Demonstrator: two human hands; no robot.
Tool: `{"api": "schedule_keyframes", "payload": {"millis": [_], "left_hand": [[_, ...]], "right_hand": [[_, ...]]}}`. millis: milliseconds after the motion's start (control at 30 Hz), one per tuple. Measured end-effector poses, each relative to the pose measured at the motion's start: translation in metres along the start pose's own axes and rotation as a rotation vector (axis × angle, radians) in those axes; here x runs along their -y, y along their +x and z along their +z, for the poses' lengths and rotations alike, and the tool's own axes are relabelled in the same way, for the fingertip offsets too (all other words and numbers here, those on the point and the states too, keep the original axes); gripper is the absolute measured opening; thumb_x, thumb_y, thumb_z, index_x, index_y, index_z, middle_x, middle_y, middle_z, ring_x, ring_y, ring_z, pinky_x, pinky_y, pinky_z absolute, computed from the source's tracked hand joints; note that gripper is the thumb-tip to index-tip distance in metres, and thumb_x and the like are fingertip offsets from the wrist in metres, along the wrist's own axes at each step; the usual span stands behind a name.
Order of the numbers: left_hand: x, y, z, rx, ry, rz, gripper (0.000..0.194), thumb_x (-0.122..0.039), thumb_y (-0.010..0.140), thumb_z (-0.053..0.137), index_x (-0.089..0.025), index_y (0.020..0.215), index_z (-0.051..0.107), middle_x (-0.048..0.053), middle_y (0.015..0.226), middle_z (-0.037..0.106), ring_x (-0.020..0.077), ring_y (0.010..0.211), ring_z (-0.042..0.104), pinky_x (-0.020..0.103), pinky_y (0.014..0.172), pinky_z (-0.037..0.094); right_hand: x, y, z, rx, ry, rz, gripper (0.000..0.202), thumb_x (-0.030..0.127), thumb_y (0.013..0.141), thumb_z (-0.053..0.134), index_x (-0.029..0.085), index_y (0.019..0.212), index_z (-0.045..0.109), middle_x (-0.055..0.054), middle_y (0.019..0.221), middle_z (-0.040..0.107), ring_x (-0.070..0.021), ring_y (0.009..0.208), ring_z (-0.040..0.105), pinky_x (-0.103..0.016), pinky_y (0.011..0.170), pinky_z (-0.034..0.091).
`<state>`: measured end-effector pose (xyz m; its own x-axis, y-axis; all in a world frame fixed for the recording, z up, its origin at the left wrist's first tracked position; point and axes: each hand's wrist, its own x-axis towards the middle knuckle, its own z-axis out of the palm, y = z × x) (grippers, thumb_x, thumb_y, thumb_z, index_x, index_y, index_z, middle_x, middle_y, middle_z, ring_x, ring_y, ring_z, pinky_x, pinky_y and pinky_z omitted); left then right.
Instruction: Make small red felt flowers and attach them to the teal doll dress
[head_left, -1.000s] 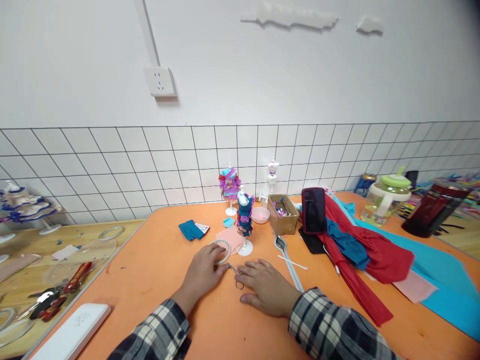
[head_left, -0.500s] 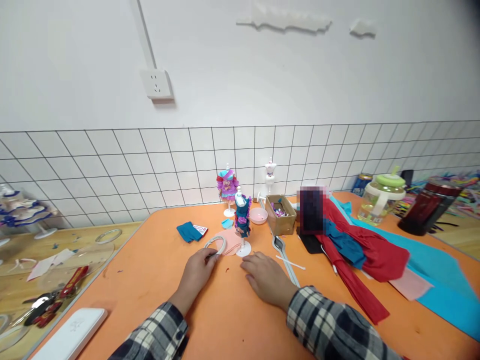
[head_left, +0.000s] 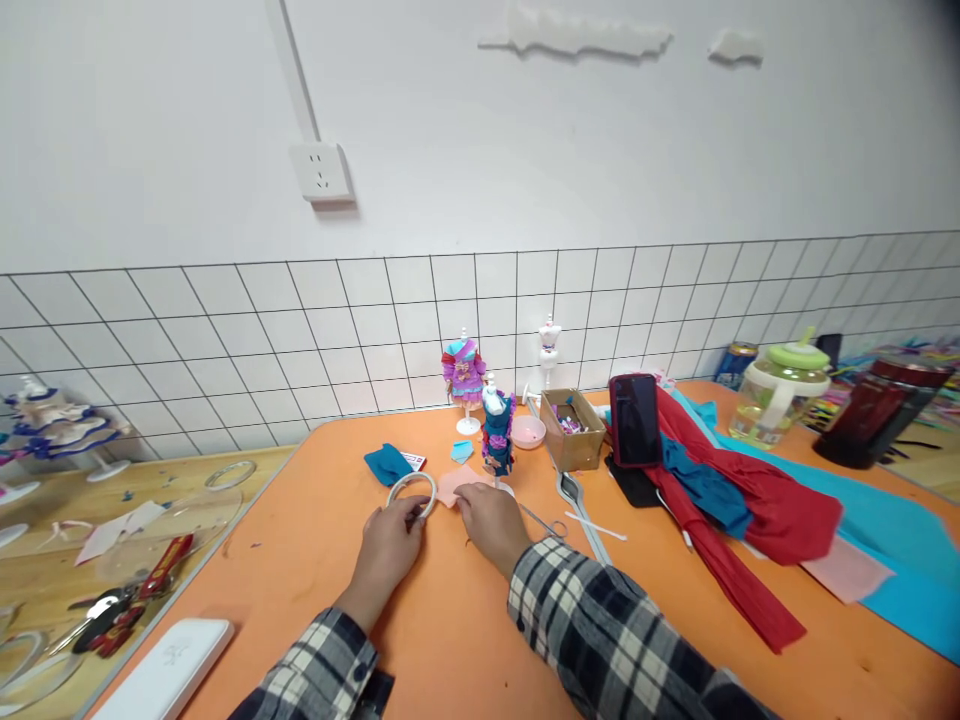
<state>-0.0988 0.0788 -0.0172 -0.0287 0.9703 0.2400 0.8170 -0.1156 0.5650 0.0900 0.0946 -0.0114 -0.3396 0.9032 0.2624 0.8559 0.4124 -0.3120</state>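
Observation:
My left hand (head_left: 391,540) is closed on a narrow white tape roll (head_left: 411,478), held up on edge just above the orange mat. My right hand (head_left: 491,520) has its fingertips closed at the edge of a small pink cloth piece (head_left: 454,484), which lies on the mat. Right behind that hand stands a small white dress form (head_left: 497,430) in a teal and purple dress, its base partly hidden. A pair of small scissors (head_left: 553,527) lies to the right of my right hand. Beyond the roll is a folded teal cloth (head_left: 387,464) beside a small card.
At the back are a second dressed form (head_left: 465,375), a bare form (head_left: 549,345), a pink bowl (head_left: 528,432) and a cardboard box (head_left: 574,450). A phone (head_left: 635,420), red cloth (head_left: 780,510), a jug (head_left: 784,390) and a dark bottle (head_left: 874,415) fill the right. A white power bank (head_left: 169,665) lies front left.
My right hand has moved left from beside the dress form's base to the pink cloth. The scissors now show on its right. My left hand has raised the tape roll more upright.

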Motion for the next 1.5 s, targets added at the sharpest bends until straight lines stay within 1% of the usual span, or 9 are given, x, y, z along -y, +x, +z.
{"api": "schedule_keyframes", "payload": {"millis": [300, 433, 500, 600, 733, 867, 967, 1200, 1500], "left_hand": [[-0.011, -0.008, -0.006, 0.045, 0.232, 0.054, 0.032, -0.015, 0.081, 0.047, -0.027, 0.099, 0.07, 0.004, 0.106, 0.075, 0.026, 0.103, 0.065, 0.051, 0.105, 0.029], [-0.017, -0.01, -0.013, -0.055, 0.252, 0.062, 0.024, -0.022, 0.081, 0.051, -0.022, 0.09, 0.073, 0.01, 0.11, 0.071, 0.0319, 0.111, 0.057, 0.046, 0.096, 0.037], [-0.024, -0.013, -0.017, -0.095, 0.122, 0.029, 0.026, -0.032, 0.084, 0.05, -0.019, 0.083, 0.073, 0.013, 0.101, 0.071, 0.0333, 0.103, 0.059, 0.044, 0.088, 0.042], [-0.038, -0.024, -0.016, 0.211, -0.414, -0.149, 0.058, -0.058, 0.089, 0.038, -0.015, 0.062, 0.067, 0.011, 0.063, 0.066, 0.0253, 0.066, 0.062, 0.035, 0.064, 0.047], [-0.061, -0.046, 0.001, 0.696, -1.271, -0.33, 0.058, -0.066, 0.083, 0.053, -0.013, 0.099, 0.07, 0.015, 0.099, 0.073, 0.025, 0.089, 0.067, 0.032, 0.072, 0.052], [-0.075, -0.054, 0.018, 0.429, -1.458, -0.37, 0.026, -0.036, 0.081, 0.072, -0.015, 0.096, 0.068, 0.009, 0.093, 0.076, 0.0189, 0.079, 0.07, 0.028, 0.075, 0.052], [-0.073, -0.052, 0.02, 0.328, -1.383, -0.371, 0.03, -0.031, 0.078, 0.075, -0.013, 0.101, 0.068, 0.012, 0.097, 0.076, 0.025, 0.087, 0.071, 0.033, 0.081, 0.053], [-0.071, -0.052, 0.025, 0.459, -1.509, -0.392, 0.031, -0.021, 0.075, 0.073, -0.012, 0.105, 0.069, 0.015, 0.107, 0.073, 0.0316, 0.106, 0.066, 0.044, 0.095, 0.049], [-0.094, -0.063, 0.016, 0.576, -1.618, -0.342, 0.074, -0.073, 0.07, 0.062, -0.018, 0.118, 0.059, 0.016, 0.115, 0.067, 0.036, 0.114, 0.059, 0.05, 0.094, 0.046]], "right_hand": [[-0.009, -0.028, -0.011, -0.17, 0.162, -0.037, 0.023, 0.022, 0.093, 0.049, 0.024, 0.108, 0.066, -0.003, 0.102, 0.074, -0.0162, 0.092, 0.068, -0.024, 0.075, 0.047], [-0.011, -0.051, -0.027, -0.503, 0.316, -0.328, 0.023, 0.015, 0.09, 0.049, 0.022, 0.104, 0.066, -0.004, 0.1, 0.075, -0.0146, 0.089, 0.069, -0.024, 0.078, 0.05], [-0.017, -0.064, -0.037, -0.675, 0.31, -0.457, 0.023, 0.011, 0.089, 0.05, 0.021, 0.104, 0.065, -0.004, 0.099, 0.075, -0.0148, 0.089, 0.068, -0.026, 0.079, 0.05], [-0.028, -0.08, -0.048, -0.729, 0.235, -0.546, 0.027, 0.006, 0.089, 0.051, 0.02, 0.108, 0.063, -0.005, 0.101, 0.075, -0.0149, 0.091, 0.067, -0.028, 0.081, 0.051], [-0.035, -0.093, -0.047, -0.607, 0.072, -0.678, 0.027, 0.009, 0.091, 0.049, 0.019, 0.111, 0.063, -0.006, 0.108, 0.073, -0.0171, 0.092, 0.065, -0.029, 0.077, 0.052], [-0.027, -0.102, -0.047, -0.287, 0.12, -0.722, 0.028, 0.013, 0.088, 0.049, 0.024, 0.11, 0.063, -0.003, 0.114, 0.07, -0.0166, 0.087, 0.064, -0.027, 0.07, 0.05], [-0.028, -0.102, -0.051, -0.268, 0.442, -0.368, 0.026, 0.015, 0.084, 0.047, 0.022, 0.104, 0.062, -0.006, 0.104, 0.07, -0.0166, 0.081, 0.064, -0.028, 0.073, 0.05], [-0.041, -0.082, -0.035, -0.045, 0.928, 0.132, 0.037, 0.021, 0.077, 0.061, 0.016, 0.114, 0.062, -0.006, 0.094, 0.069, -0.0146, 0.071, 0.06, -0.028, 0.07, 0.05], [-0.022, -0.094, -0.037, 0.122, 0.89, -0.009, 0.009, 0.013, 0.07, 0.066, 0.018, 0.076, 0.07, 0.002, 0.071, 0.066, -0.0105, 0.061, 0.054, -0.02, 0.058, 0.039]]}}
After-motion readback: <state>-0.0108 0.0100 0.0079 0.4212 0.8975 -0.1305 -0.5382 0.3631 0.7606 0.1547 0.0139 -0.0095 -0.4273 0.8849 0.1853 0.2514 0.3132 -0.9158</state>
